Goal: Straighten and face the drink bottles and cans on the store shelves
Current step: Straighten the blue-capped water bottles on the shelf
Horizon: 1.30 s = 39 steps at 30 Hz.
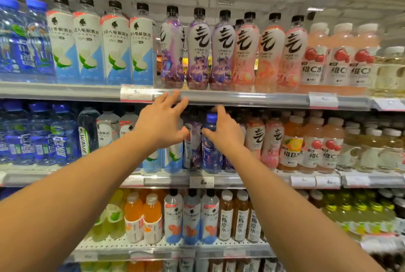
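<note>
On the middle shelf (252, 180) stands a purple bottle with a blue cap (209, 151) among purple-labelled bottles. My right hand (225, 132) grips its upper part, thumb on the front and fingers curled behind the cap. My left hand (161, 122) is raised just left of it with fingers spread and fairly straight, the fingertips overlapping the top shelf's front rail (241, 98). Its thumb lies close to a darker purple bottle (191, 151); I cannot tell if they touch. The bottles behind both hands are hidden.
The top shelf carries white-and-blue coconut bottles (116, 52), purple (198, 52) and pink (269, 52) bottles, and red-fruit bottles (337, 59). Blue water bottles (41, 135) fill the left. The lower shelf holds orange bottles (142, 217) and brown tea bottles (240, 217). Price tags (136, 93) hang from the rails.
</note>
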Tool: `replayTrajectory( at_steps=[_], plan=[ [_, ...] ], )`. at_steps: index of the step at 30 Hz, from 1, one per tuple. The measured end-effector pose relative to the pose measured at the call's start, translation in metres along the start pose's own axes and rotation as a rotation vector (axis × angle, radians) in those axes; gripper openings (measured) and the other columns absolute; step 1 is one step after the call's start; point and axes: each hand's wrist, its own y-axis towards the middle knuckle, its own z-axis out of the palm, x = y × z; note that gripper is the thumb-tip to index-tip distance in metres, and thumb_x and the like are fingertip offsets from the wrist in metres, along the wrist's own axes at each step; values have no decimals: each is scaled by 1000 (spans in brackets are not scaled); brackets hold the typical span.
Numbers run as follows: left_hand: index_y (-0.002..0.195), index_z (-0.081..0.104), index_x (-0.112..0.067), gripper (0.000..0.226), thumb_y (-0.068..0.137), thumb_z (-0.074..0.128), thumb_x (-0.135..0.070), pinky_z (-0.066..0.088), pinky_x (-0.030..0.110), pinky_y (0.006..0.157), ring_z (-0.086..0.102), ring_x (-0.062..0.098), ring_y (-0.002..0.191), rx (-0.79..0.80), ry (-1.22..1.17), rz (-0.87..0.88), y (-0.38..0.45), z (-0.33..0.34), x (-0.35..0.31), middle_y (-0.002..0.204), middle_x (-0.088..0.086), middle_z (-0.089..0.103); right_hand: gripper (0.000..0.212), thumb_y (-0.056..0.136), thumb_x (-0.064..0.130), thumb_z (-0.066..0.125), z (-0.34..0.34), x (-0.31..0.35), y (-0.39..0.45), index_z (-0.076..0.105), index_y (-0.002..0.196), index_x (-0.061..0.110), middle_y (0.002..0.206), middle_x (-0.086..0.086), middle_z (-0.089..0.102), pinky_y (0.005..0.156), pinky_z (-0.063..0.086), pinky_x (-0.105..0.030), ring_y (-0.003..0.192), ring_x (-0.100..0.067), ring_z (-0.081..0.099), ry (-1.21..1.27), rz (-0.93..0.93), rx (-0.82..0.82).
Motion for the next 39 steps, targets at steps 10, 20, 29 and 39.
replayTrajectory(
  at_steps=[10,20,29,39],
  plan=[
    [161,20,-29,83,90,49,-60,45,48,107,17,28,153,69,-13,-40,-1,-15,-7,169,1,12,47,81,53,75,-15,-12,-54,54,112,26,96,3,66,62,46,-34,86,-24,62,146,10,59],
    [161,20,-31,83,90,52,-60,43,48,109,17,27,153,143,-47,-60,1,-20,-9,170,-2,11,26,82,40,84,-48,-49,-129,66,97,28,88,-3,71,59,63,-39,65,-22,75,944,274,-233],
    [154,40,-24,66,94,60,-43,39,37,111,44,22,140,237,-377,7,-29,-43,-26,160,1,39,41,82,30,78,-82,-49,-165,69,109,2,94,-15,67,49,42,-25,70,-24,59,1449,318,30],
    [141,55,-34,49,95,67,-43,44,49,111,59,25,130,677,-1590,-26,-168,-41,-57,140,1,62,43,79,27,67,-74,18,-164,71,115,4,115,-25,69,94,51,-52,103,-38,66,1661,256,308]
  ],
)
